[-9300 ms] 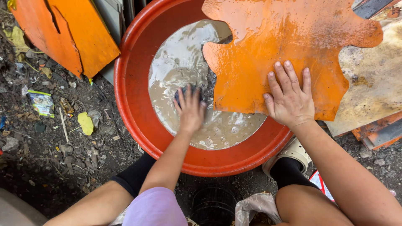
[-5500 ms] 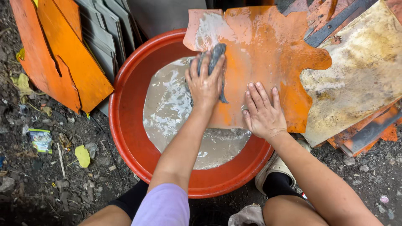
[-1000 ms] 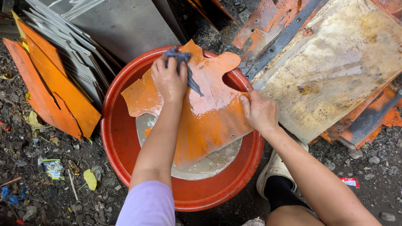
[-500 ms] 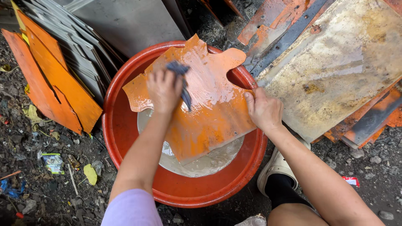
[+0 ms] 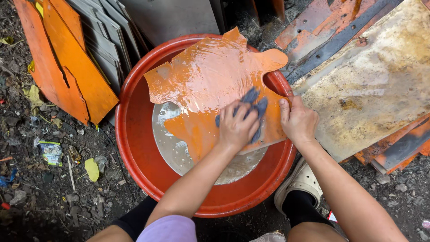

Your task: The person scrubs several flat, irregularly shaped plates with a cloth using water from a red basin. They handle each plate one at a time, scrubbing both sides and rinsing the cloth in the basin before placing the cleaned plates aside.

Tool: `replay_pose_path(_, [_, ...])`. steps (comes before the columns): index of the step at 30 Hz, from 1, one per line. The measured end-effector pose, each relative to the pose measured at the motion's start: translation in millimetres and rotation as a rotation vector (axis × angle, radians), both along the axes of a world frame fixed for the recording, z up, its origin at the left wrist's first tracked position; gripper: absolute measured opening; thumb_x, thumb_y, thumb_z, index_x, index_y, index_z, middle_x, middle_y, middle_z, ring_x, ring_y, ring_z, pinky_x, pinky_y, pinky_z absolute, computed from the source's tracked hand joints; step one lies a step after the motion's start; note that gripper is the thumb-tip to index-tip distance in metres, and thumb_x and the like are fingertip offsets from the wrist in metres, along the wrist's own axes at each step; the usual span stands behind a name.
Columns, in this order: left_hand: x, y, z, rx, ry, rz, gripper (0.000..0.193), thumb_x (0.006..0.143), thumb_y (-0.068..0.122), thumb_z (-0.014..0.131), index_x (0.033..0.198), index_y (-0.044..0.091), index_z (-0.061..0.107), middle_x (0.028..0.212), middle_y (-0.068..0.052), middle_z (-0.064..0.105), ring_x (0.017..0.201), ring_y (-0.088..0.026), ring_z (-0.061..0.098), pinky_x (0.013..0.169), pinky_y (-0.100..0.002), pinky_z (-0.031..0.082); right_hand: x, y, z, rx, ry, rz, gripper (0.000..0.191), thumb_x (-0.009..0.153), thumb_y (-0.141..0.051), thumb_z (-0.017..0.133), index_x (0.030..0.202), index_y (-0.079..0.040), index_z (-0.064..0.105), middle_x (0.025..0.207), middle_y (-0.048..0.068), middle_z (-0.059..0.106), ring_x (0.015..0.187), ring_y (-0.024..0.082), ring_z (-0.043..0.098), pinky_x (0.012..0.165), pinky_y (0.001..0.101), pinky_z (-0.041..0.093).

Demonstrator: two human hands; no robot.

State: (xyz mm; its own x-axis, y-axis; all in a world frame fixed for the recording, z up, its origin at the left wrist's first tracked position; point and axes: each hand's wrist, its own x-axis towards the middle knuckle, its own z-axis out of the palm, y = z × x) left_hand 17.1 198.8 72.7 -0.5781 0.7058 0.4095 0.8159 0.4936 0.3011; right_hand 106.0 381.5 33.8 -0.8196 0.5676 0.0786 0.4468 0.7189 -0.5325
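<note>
A wet, orange, irregularly cut flat panel (image 5: 210,76) lies tilted over a big red plastic basin (image 5: 134,148) that holds murky grey water (image 5: 179,154). My left hand (image 5: 237,127) presses a dark blue-grey cloth (image 5: 256,105) flat against the panel's lower right part. My right hand (image 5: 298,121) grips the panel's right edge by the basin rim, thumb on top.
Orange boards (image 5: 67,67) and grey sheets (image 5: 107,36) lean at the left. A large stained, rusty sheet (image 5: 371,80) with orange pieces lies at the right. Litter and gravel cover the dark ground (image 5: 49,179). My light-coloured shoe (image 5: 300,183) stands beside the basin.
My left hand with the cloth has slid from the panel's upper left down to its lower right. The panel has turned and shifted right; my right hand stays on its edge.
</note>
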Motion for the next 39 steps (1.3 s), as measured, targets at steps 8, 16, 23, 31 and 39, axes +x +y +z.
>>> replay_pose_path(8, [-85.5, -105.6, -10.2, -0.134, 0.123, 0.267, 0.025, 0.089, 0.025, 0.080, 0.107, 0.011, 0.069, 0.112, -0.011, 0.061, 0.108, -0.035, 0.056, 0.089, -0.052, 0.045, 3.1, -0.3, -8.7, 0.032, 0.006, 0.015, 0.033, 0.112, -0.038, 0.057, 0.103, -0.007, 0.064, 0.064, 0.016, 0.062, 0.058, 0.041, 0.063, 0.057, 0.0522, 0.048])
replay_pose_path(16, [-119.3, 42.4, -24.5, 0.051, 0.070, 0.359, 0.027, 0.083, 0.027, 0.074, 0.106, 0.014, 0.066, 0.117, -0.010, 0.062, 0.110, -0.037, 0.057, 0.091, -0.053, 0.046, -3.0, -3.4, -15.6, 0.038, 0.034, -0.060, 0.033, 0.113, -0.038, 0.057, 0.102, -0.007, 0.066, 0.068, 0.018, 0.064, 0.063, 0.042, 0.064, 0.060, 0.0523, 0.049])
replay_pose_path(23, [10.0, -51.8, -4.3, -0.013, 0.002, 0.014, 0.021, 0.082, 0.025, 0.078, 0.097, 0.017, 0.067, 0.115, -0.002, 0.064, 0.115, -0.027, 0.059, 0.094, -0.049, 0.045, -3.8, -5.6, -12.7, -0.009, 0.059, -0.076, 0.034, 0.112, -0.039, 0.057, 0.102, -0.007, 0.067, 0.071, 0.017, 0.066, 0.065, 0.042, 0.066, 0.061, 0.0516, 0.050])
replay_pose_path(31, [-1.9, -106.6, -7.2, -0.098, 0.041, 0.305, 0.021, 0.084, 0.025, 0.080, 0.097, 0.012, 0.070, 0.112, -0.006, 0.064, 0.112, -0.032, 0.056, 0.097, -0.049, 0.044, -6.7, 6.6, 10.5, -0.139, -0.125, -0.026, 0.029, 0.109, -0.035, 0.055, 0.105, -0.009, 0.069, 0.072, 0.019, 0.068, 0.071, 0.043, 0.066, 0.067, 0.0540, 0.049])
replay_pose_path(39, [29.0, -56.6, -0.6, -0.078, 0.003, -0.128, 0.022, 0.080, 0.025, 0.079, 0.097, 0.015, 0.070, 0.114, -0.003, 0.066, 0.115, -0.030, 0.057, 0.095, -0.050, 0.043, -21.7, 29.2, 35.9, -0.497, -0.299, 0.008, 0.028, 0.103, -0.031, 0.060, 0.108, -0.006, 0.071, 0.080, 0.022, 0.069, 0.073, 0.036, 0.068, 0.071, 0.0462, 0.051])
